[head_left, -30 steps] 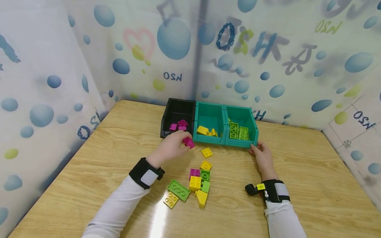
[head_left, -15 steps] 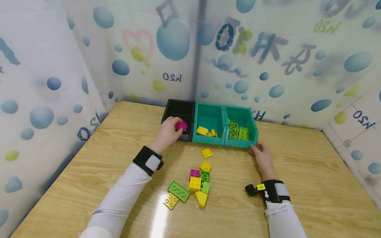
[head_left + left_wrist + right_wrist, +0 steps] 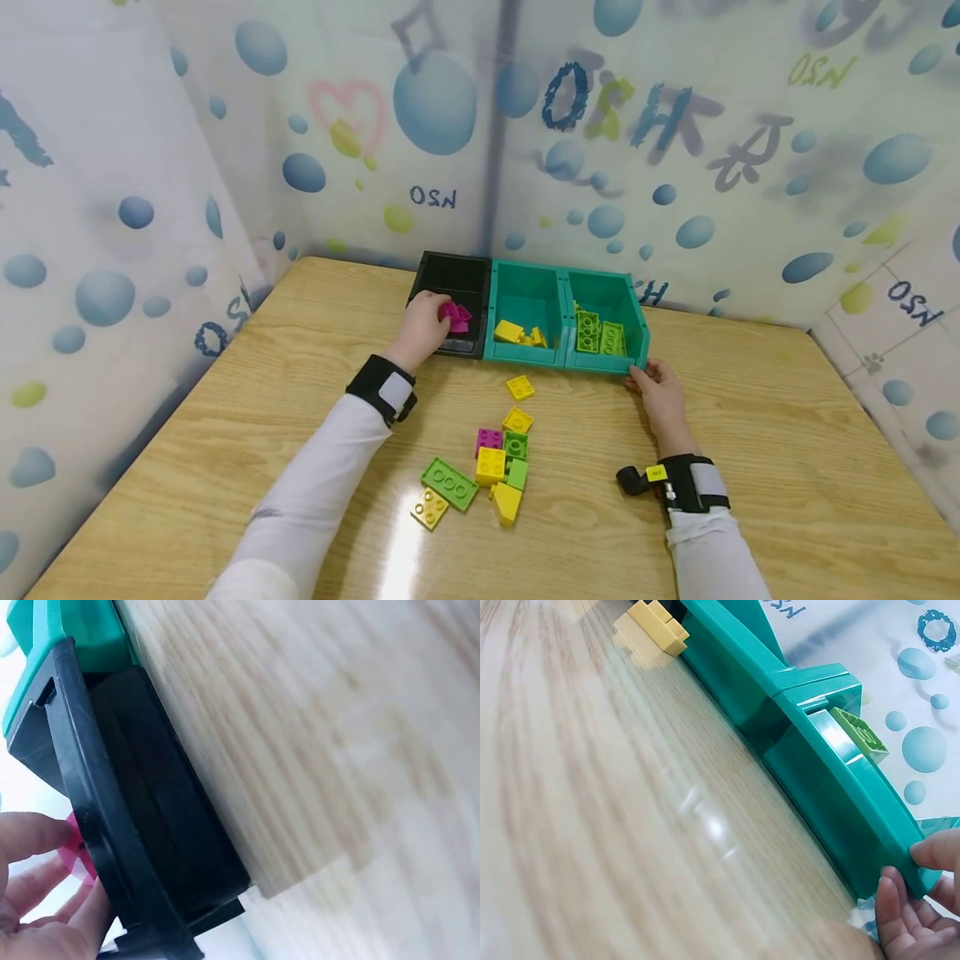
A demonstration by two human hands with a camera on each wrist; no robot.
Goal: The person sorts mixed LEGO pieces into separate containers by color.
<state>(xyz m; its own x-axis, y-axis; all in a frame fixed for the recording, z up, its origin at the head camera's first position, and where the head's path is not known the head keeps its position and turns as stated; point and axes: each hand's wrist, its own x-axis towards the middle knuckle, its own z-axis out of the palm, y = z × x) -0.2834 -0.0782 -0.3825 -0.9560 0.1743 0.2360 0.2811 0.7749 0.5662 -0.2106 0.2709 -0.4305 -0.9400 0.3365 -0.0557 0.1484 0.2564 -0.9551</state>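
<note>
In the head view my left hand is at the front of the black bin, fingers over its rim. The left wrist view shows thumb and fingers pinching a magenta toy brick just past the rim. Other magenta bricks lie close by in the bin, partly hidden by the hand. My right hand pinches the front right corner of the right teal bin; the right wrist view shows thumb and fingers on either side of its rim. Green bricks lie inside that bin.
Beside the black bin stands the middle teal bin with yellow bricks. A yellow brick lies in front. Nearer are several mixed bricks, including a magenta one and a long green one. A printed curtain backs the table.
My left hand has moved from in front of the bins up and left to the black bin, carrying a magenta brick. The right hand stays at the teal bin's corner.
</note>
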